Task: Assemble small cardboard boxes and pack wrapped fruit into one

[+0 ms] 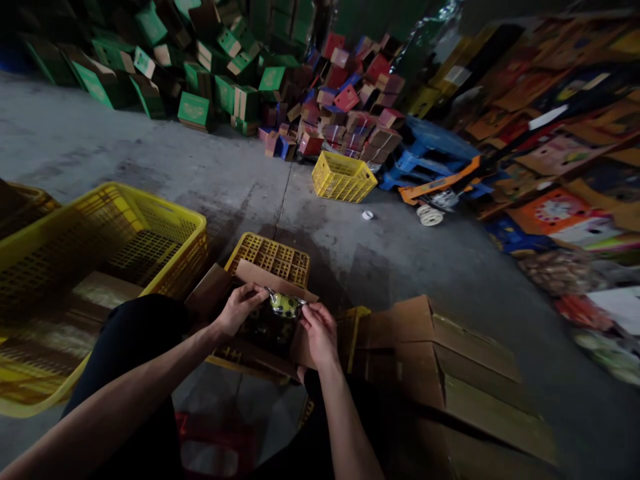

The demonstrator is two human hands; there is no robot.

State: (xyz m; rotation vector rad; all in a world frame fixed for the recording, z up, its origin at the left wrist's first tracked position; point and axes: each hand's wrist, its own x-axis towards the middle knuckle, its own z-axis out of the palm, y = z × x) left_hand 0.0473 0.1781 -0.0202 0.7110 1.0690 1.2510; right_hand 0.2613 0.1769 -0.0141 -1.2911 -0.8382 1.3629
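Between my two hands hangs a small clear plastic packet point(285, 305) with a green, dark-spotted pattern or content; its kind is hard to make out. My left hand point(240, 307) pinches the packet's left end, fingers closed. At the opposite end, my right hand point(319, 331) grips it between thumb and fingers. Directly below is an open cardboard box point(274, 275) with its flaps up; dark items lie inside, too dim to name. The box rests on a yellow plastic crate point(270, 257), whose grid shows behind it.
A large yellow crate point(175, 220) stands left. Closed cardboard boxes point(480, 373) are at right. Farther off are a yellow crate point(345, 177), a white roll point(367, 215), an orange pallet jack point(440, 187), blue pallets point(425, 150) and heaps of green boxes point(194, 110). A red stool point(215, 433) is below me.
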